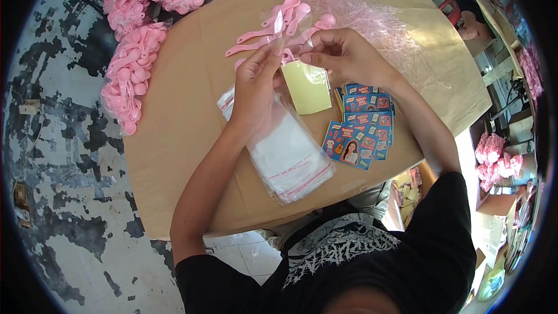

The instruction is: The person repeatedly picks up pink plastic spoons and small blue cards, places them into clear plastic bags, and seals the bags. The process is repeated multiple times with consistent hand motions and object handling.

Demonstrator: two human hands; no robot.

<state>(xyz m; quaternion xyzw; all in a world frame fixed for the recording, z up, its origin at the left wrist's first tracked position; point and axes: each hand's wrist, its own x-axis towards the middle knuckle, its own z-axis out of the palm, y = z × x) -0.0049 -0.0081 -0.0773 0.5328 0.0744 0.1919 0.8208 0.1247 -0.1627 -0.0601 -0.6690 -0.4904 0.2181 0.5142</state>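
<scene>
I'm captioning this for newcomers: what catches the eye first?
The bags of pink spoons at the picture's upper left stand out first. Next comes the pale yellow card near the middle, by the left hand and right hand. Blue cards lie to its lower right.

Hands (pixel 257 81) (pixel 351 57): two. Held yellow card (pixel 307 87): one. Bag stack (pixel 285 146): one. Blue cards (pixel 349 144): four-plus. Loose pink spoons (pixel 300 13): five-plus.

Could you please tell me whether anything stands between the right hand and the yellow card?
Yes: clear plastic film appears to cover the yellow card, beside the right hand; nothing else visible stands between them.
</scene>
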